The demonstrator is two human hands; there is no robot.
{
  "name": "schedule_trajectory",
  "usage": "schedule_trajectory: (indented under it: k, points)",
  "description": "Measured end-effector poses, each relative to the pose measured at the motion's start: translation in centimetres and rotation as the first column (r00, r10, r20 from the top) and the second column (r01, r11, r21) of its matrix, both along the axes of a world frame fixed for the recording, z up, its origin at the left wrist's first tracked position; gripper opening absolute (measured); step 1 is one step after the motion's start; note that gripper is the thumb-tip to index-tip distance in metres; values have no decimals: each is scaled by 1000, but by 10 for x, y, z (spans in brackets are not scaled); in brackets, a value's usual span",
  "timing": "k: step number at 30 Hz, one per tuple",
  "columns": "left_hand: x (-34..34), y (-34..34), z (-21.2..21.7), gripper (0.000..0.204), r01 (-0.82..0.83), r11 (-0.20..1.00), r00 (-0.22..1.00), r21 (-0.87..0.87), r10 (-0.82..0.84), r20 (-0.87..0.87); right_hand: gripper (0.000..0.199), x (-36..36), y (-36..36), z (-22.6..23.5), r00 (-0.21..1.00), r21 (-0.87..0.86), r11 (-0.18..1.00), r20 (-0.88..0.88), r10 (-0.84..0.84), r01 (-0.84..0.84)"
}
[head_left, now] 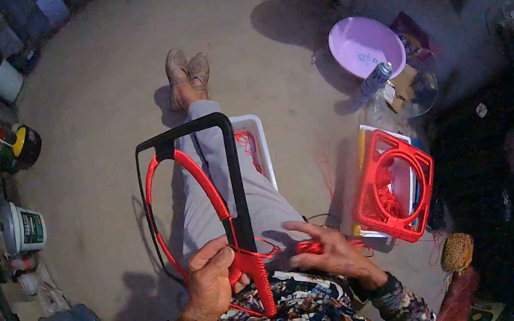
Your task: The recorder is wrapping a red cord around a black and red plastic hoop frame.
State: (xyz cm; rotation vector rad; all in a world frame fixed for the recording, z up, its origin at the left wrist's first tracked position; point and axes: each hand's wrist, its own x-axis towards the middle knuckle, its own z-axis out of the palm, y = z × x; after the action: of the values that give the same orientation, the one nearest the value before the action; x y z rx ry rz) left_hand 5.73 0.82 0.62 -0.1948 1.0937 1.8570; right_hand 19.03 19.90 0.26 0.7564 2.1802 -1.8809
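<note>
A black rectangular frame point(234, 164) with a rounded inner ring stands tilted over my lap. Red cord point(198, 178) is wound closely around much of the ring and along the lower right corner of the frame. My left hand point(213, 281) is closed on the frame's lower part, thumb and finger pinching at the wrapped section. To its right, my right hand point(336, 253) has its thumb and index finger apart around a bundle of red cord point(310, 247), which passes beneath the palm. A loose loop of cord point(271, 249) lies between the two hands.
Right of my knees, a red frame point(388, 223) lies on a box holding red cord. A white bin point(260, 139) with red cord stands beside my legs. Farther right are a purple basin point(353, 40) and a spray can point(378, 76). Buckets point(28, 228) line the left side.
</note>
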Motion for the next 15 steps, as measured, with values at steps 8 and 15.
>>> schedule_trajectory:
  k: [8, 15]
  points:
    - [0, -9, 2, 29, -29, 999, 999, -25, 29, -23, 23, 23, 15, -25, 985, -397, 911, 166, -51, 114]
    - [2, -3, -8, 31, 67, 998, 998, -19, -67, 12, 15, 185, 83, -92, 851, 147, 894, -405, -335, 422]
